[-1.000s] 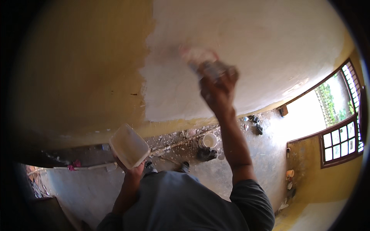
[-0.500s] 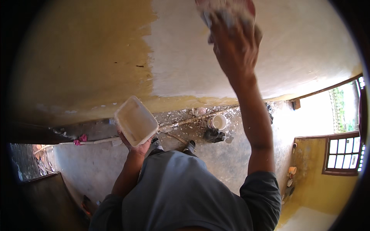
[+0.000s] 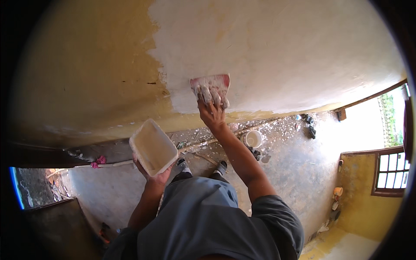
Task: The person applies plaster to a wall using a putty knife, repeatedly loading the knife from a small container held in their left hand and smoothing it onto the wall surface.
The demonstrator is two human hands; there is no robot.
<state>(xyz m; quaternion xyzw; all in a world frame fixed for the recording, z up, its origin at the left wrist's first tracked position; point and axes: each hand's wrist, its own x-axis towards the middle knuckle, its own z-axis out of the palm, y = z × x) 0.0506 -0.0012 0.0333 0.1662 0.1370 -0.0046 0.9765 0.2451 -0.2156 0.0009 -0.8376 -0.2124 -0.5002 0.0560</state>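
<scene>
My right hand (image 3: 212, 106) presses a red putty scraper (image 3: 216, 81) to the wall, its fingers coated in white paste and spread over the back of the blade. The wall around it carries a whitish coat (image 3: 277, 52), which ends to the left in a ragged edge against yellow paint (image 3: 108, 56). My left hand (image 3: 157, 178) grips a rectangular off-white plastic tub (image 3: 154, 147) from below, tilted so that its inside shows. A pale smear coats the tub's inside; how much it holds I cannot tell.
On the floor by the wall stands a white bucket (image 3: 253, 138), with a dark crumpled thing beside it. White flakes and a long pole (image 3: 199, 144) lie along the wall's foot. A pink cloth (image 3: 99, 162) is at left. A barred window (image 3: 392, 173) and bright opening are at right.
My right hand has come down the wall with the scraper, from the top edge of the view to lower and further left. The left hand and tub have hardly moved.
</scene>
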